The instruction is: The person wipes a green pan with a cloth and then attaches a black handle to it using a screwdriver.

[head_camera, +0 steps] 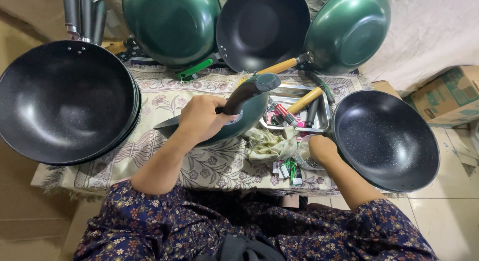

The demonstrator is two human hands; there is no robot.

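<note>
The left hand (202,119) fingers grip a dark-handled green pan (244,116); the right hand (322,148) fingers curl into a small cup (305,153).

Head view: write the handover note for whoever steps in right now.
Left hand: grips the dark handle of a green wok tilted on the patterned cloth.
Right hand: reaches into a small clear cup; contents too small to tell.
Nearby: metal tray of handles and tools, stack of black woks at left, one black wok at right.
Done: handle sits against the wok. Left: whether it is fastened cannot be seen.
</note>
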